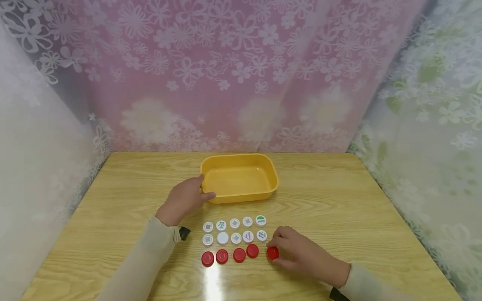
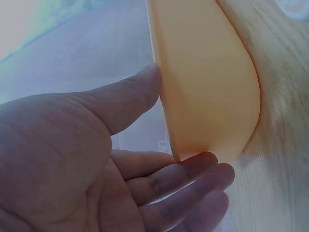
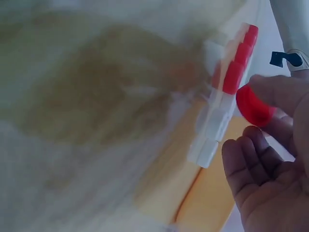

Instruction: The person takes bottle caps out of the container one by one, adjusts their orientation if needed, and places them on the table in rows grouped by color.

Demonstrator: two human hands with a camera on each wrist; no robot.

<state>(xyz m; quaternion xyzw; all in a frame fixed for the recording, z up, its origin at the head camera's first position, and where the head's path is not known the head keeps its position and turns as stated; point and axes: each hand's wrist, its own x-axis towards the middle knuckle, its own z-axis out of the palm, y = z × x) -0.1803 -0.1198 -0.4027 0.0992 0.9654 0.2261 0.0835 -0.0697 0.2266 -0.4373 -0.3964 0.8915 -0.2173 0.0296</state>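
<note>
My left hand (image 1: pixel 184 198) grips the near left corner of a shallow yellow plastic tray (image 1: pixel 241 198), its thumb along the front and its fingers at the left side. In the left wrist view the thumb touches the rim of the tray (image 2: pixel 207 77). My right hand (image 1: pixel 295 253) pinches a red bottle cap (image 1: pixel 273 253) between thumb and fingers, at the right end of a row of red caps (image 1: pixel 239 255). The right wrist view shows this red cap (image 3: pixel 253 107) tilted, with the remaining fingers loosely curled below it.
Two rows of white bottle caps, some with printed marks (image 1: pixel 236 238), lie between the tray and the red row. The wooden table (image 1: pixel 320 192) is bounded by a pink flowered curtain (image 1: pixel 226 83) behind and pale curtains (image 1: pixel 433 146) at the sides.
</note>
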